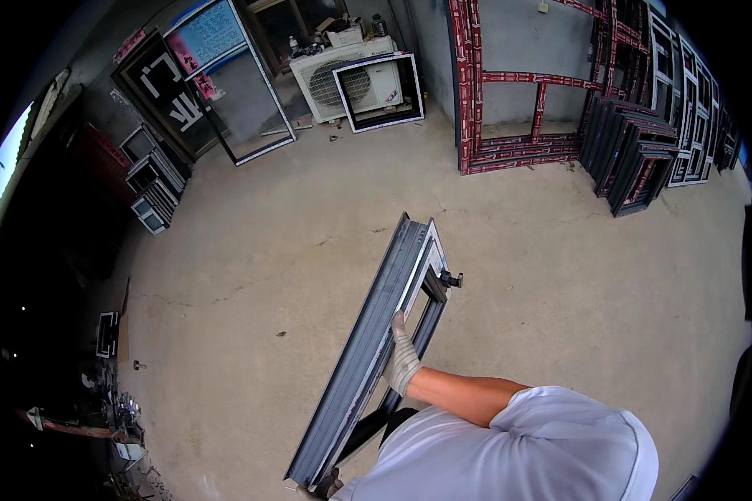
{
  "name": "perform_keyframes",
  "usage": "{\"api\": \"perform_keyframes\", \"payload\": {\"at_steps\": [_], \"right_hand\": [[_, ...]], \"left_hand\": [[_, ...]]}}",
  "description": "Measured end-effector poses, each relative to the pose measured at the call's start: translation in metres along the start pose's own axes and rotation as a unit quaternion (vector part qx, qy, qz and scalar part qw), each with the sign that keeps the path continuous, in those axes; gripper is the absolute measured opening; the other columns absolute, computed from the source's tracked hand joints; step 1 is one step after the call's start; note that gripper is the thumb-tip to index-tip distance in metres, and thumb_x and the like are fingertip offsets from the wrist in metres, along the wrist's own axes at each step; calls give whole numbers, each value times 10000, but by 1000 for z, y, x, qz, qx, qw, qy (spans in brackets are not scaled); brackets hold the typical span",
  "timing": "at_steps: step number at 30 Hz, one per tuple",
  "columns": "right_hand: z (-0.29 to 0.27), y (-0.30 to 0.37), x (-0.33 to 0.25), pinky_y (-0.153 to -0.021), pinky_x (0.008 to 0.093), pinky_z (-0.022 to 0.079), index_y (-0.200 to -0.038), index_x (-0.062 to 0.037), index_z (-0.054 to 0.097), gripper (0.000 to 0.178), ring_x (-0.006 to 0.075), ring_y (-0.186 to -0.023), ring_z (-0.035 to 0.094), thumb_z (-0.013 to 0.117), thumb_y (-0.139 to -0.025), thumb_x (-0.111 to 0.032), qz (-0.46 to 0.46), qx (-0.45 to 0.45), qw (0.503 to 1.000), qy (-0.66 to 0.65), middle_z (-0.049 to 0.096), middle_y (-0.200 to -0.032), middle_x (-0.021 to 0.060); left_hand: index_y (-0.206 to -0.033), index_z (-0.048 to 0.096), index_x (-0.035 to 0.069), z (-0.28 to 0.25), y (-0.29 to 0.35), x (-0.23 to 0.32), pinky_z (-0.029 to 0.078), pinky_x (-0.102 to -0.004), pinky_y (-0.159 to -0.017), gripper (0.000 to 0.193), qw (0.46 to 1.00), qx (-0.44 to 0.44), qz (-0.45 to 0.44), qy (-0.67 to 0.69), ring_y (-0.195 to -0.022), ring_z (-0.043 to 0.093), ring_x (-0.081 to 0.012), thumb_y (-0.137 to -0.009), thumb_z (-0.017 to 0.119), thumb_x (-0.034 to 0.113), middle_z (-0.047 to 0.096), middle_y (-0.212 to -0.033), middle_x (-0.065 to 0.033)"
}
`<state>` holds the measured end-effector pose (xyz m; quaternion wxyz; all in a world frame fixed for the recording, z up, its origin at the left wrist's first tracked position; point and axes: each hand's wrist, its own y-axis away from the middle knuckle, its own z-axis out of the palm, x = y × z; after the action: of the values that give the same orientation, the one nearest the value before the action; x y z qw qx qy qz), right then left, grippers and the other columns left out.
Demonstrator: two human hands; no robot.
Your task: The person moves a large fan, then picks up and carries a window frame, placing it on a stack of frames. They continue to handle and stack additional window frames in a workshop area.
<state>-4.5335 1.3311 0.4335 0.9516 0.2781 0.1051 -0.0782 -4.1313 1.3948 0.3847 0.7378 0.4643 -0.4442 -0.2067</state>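
A grey metal rectangular frame [368, 334] slants over the bare concrete floor [226, 367]. The right hand [403, 359], gloved, grips its side; the left hand [330, 484], partly hidden, grips its lower end. A pale box [344, 37], contents indistinct, stands on the white air-conditioning unit [320, 79].

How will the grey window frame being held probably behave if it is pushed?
The grey window frame looks stiff: its deep profiles run straight. Its long, narrow shape may make it apt to tip. Its protruding black handle might catch.
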Motion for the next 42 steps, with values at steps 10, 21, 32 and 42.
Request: {"api": "perform_keyframes", "payload": {"at_steps": [10, 21, 32, 42], "right_hand": [[65, -209, -172, -1129, 511, 257, -1490, -136, 261, 1033, 298, -1378, 313, 527, -740, -794, -42, -7, 999, -7, 307, -1519, 104], [136, -436, -377, -1087, 540, 288, -1440, -159, 343, 962, 290, -1307, 382, 464, -756, -826, -78, 39, 990, -110, 400, -1435, 91], [171, -660, -594, -1093, 511, 306, -1471, -167, 282, 1002, 299, -1309, 385, 460, -747, -836, -63, 54, 989, -125, 387, -1439, 100], [225, -831, -756, -1033, 504, 367, -1357, -164, 431, 901, 283, -1227, 443, 442, -758, -838, -118, 74, 981, -134, 476, -1320, 74]], "left_hand": [[-1106, 581, -77, 285, -68, 43, 457, -278, -416, 754, 999, -17, -40, 32, -380, 403, -178, -734, 553, 579, 667, -925, -249], [-1173, 533, -57, 627, -156, 128, 519, -244, -439, 735, 993, -114, -18, -12, -344, 373, -139, -736, 604, 530, 648, -949, -240], [-1034, 572, -174, 945, -216, 134, 518, -219, -498, 698, 998, -59, -9, -23, -377, 391, -114, -811, 555, 487, 674, -859, -212], [-1039, 578, -141, 1188, -296, 156, 506, -219, -470, 634, 995, -97, 6, -31, -369, 405, -121, -811, 579, 451, 666, -856, -250]]}}
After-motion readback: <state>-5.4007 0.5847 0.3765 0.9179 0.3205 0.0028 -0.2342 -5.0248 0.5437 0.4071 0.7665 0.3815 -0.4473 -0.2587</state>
